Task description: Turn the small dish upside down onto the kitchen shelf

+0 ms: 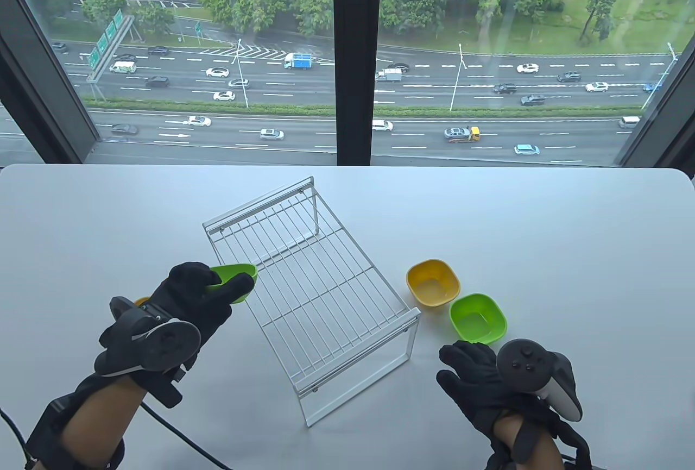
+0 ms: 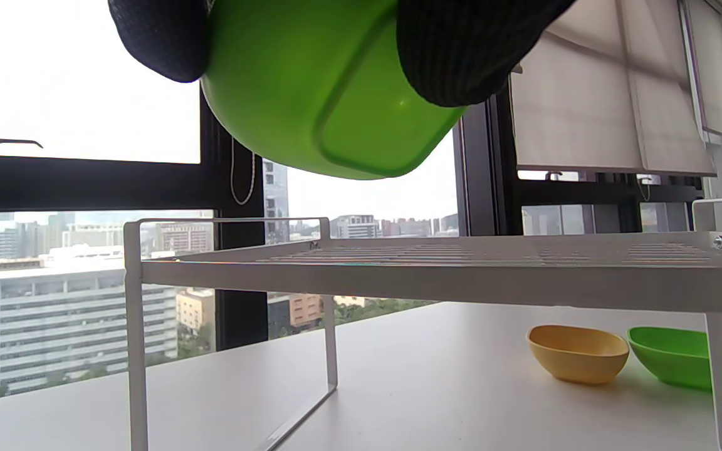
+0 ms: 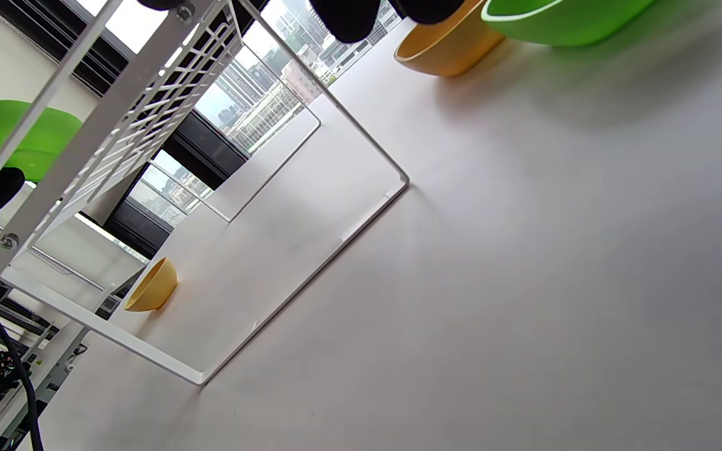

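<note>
- Left hand in a black sensor glove, raised just off the left long edge of the white wire kitchen shelf, gripping a small green plastic dish with rounded corners.
- Held green dish tilted, rim toward the shelf, clear of the table and not touching the wire grid; in the left wrist view, underside facing the camera, above the shelf top.
- Gloved fingers over the near rim on one side, thumb along the outer wall on the other; in the left wrist view, two black fingertips pressed against the dish's outer wall, one on each side of its base.
- Right hand low at the near right of the white table, just beside a second green dish; fingers spread, holding nothing.
- Small yellow plastic dish upright, touching or nearly touching the second green dish, both right of the shelf.
- Another yellow dish on the table to the shelf's left, only a sliver visible behind the left hand in the table view.
</note>
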The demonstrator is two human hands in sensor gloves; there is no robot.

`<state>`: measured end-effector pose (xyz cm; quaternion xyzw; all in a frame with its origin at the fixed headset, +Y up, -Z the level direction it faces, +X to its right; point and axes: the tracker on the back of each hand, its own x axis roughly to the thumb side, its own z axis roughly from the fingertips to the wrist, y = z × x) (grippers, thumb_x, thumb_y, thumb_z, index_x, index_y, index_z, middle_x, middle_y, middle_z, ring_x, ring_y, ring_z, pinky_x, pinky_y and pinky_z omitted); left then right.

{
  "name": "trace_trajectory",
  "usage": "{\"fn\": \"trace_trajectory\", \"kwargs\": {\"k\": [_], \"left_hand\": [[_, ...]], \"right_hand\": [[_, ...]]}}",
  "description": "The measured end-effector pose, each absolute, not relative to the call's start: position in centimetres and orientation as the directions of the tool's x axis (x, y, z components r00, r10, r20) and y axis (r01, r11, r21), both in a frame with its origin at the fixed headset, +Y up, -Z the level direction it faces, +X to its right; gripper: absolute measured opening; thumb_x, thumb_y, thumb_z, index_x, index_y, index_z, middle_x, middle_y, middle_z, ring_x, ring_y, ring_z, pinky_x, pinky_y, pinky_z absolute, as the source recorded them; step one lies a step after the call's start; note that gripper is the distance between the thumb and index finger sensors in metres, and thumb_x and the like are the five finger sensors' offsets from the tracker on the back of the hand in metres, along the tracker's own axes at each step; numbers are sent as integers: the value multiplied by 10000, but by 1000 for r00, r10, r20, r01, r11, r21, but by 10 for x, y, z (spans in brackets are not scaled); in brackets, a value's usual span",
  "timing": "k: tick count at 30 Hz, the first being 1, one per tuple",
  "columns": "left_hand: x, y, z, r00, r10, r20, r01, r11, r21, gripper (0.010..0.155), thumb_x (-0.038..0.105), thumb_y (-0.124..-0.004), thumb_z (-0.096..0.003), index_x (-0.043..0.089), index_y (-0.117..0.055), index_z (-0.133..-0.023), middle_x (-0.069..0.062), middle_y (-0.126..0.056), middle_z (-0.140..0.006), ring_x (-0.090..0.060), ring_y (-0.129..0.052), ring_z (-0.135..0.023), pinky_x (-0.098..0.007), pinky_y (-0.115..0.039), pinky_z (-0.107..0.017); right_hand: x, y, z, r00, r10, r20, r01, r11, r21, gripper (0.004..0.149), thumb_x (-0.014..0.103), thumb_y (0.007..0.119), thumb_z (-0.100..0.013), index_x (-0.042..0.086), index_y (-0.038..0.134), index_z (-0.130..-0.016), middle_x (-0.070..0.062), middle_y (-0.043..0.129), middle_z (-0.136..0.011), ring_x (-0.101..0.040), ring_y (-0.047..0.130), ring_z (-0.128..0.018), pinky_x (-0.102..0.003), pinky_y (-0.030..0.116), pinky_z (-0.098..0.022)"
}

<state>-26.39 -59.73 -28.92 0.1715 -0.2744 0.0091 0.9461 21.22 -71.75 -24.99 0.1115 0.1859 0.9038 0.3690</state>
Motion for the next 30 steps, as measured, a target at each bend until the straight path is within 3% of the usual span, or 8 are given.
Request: {"fn": "trace_trajectory", "kwargs": {"k": [15, 30], "left_hand": [[-218, -591, -329, 869, -182, 461, 22, 943, 332, 792, 370, -812, -473, 493, -277, -1044, 4, -611, -900, -300, -643, -898, -578, -743, -702], [-178, -581, -362, 881, -199, 429, 66, 950, 305, 807, 365, -818, -471, 477, -258, -1041, 15, -609, -890, -283, -665, -880, -550, -771, -690]], "right_hand": [[216, -716, -251, -683, 729, 52, -651, -639, 409, 767, 644, 599, -517, 161, 465, -1097, -202, 333, -1170, -496, 191, -1029, -704, 239, -696], [218, -715, -252, -682, 730, 44, -655, -637, 406, 767, 644, 599, -519, 160, 462, -1099, -202, 331, -1171, -498, 191, -1028, -705, 240, -696]]}}
